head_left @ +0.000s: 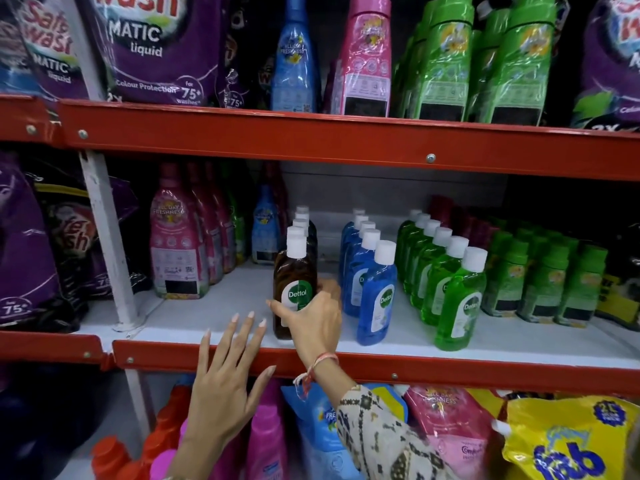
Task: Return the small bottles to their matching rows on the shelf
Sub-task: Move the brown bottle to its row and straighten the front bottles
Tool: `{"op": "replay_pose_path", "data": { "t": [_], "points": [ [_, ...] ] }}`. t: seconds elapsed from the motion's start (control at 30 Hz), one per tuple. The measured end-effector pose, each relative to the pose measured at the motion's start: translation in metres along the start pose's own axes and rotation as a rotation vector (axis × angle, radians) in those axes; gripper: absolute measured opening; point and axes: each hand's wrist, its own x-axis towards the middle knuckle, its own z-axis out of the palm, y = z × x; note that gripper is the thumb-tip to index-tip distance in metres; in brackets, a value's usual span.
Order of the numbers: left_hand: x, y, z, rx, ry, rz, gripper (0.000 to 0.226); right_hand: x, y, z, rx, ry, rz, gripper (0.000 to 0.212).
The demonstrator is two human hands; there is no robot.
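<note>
A small brown Dettol bottle [294, 282] with a white cap stands at the front of the brown row on the white middle shelf [207, 306]. My right hand [313, 323] is wrapped around its lower half from the right. To its right run a row of blue bottles [375, 292] and a row of green bottles [457, 299], all white-capped. My left hand [225, 379] hovers open in front of the red shelf edge, left of the brown bottle, holding nothing.
Pink, green and blue softener bottles [176, 244] stand left of the small rows; squat green bottles [543, 278] stand at the right. Purple detergent pouches [152, 46] fill the top shelf. Red beams [346, 140] frame each level. Pouches and bottles crowd the bottom shelf.
</note>
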Motion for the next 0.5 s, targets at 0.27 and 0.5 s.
{"op": "replay_pose_path", "data": {
  "t": [0.27,0.5],
  "points": [
    [-0.003,0.009,-0.010,-0.109,-0.045,-0.055,0.064,-0.001,0.012,-0.024,0.151,-0.142,-0.072,0.091],
    [0.026,0.051,-0.048,-0.903,-0.022,-0.370,0.097,0.003,0.015,-0.052,0.512,-0.471,0.149,0.071]
  ]
}}
